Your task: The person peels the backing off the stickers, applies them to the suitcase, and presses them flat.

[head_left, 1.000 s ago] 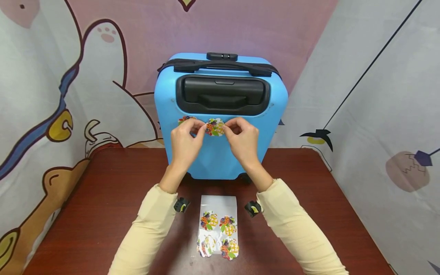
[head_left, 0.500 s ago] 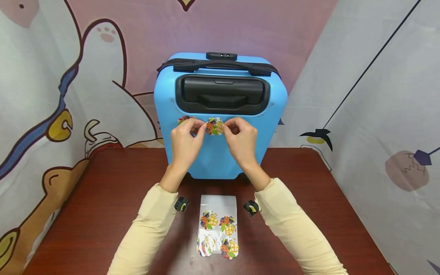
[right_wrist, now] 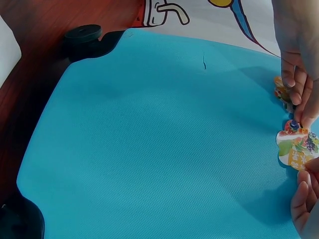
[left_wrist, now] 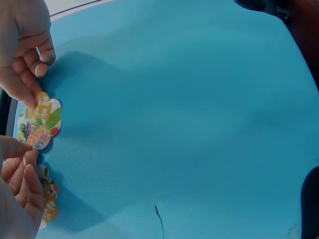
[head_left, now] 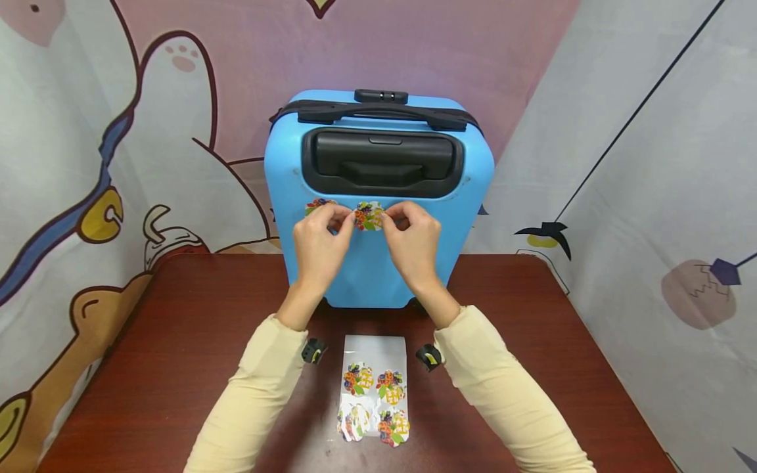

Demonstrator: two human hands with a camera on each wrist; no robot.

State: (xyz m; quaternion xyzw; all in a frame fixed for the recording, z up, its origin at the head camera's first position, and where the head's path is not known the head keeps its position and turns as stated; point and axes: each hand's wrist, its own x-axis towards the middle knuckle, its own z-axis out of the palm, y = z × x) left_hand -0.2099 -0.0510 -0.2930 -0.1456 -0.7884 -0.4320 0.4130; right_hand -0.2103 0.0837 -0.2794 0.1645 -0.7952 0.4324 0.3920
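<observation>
Both hands hold one fruit sticker (head_left: 369, 216) by its opposite edges, right at the front of a blue suitcase (head_left: 372, 276), just under its black handle recess. My left hand (head_left: 319, 246) pinches the sticker's left edge between thumb and index finger. On the other edge, my right hand (head_left: 414, 243) pinches it the same way. A second fruit sticker (head_left: 320, 204) is on the suitcase to the left, partly hidden behind the left hand. In the left wrist view, the held sticker (left_wrist: 41, 122) shows printed fruit and yellow lettering, with its shadow on the blue shell.
A white backing sheet (head_left: 375, 348) with several fruit stickers lies on the dark red wooden table (head_left: 207, 368), between the forearms. The suitcase stands upright at the table's back against a cartoon-printed cloth (head_left: 426, 39). Black wheels (right_wrist: 82, 35) show at its base.
The right hand and forearm have shifted slightly left. Both hands keep their pinch on the sticker, which stays at nearly the same place on the suitcase.
</observation>
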